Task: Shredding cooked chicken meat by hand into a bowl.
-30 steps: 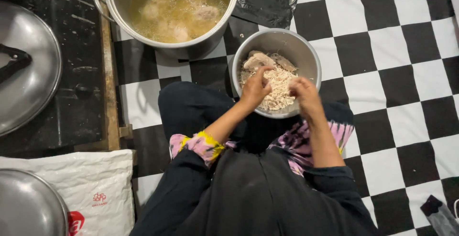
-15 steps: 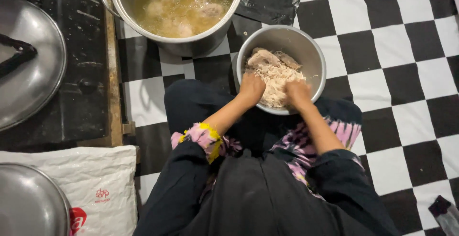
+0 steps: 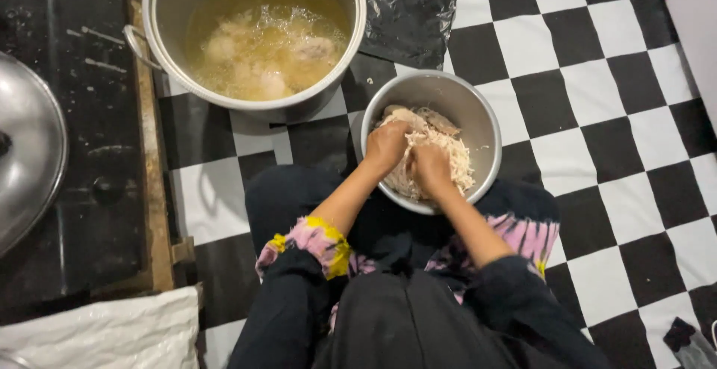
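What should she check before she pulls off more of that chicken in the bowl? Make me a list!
1. Both hands in the bowl: ok, left hand and right hand rest on the shredded meat.
2. Bowl sits flat on the checkered floor: ok.
3. Meat left to shred: ok, a whole piece lies at the far side.
4. Big pot of broth apart from the bowl: ok.
5. Firm grip on the meat: cannot tell, fingertips hidden.

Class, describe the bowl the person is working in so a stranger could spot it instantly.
Start at the black-and-white checkered floor. Just below the large pot of yellow broth sits a smaller round metal bowl. Unlike the pot, it holds pale shredded meat, with both hands in it.
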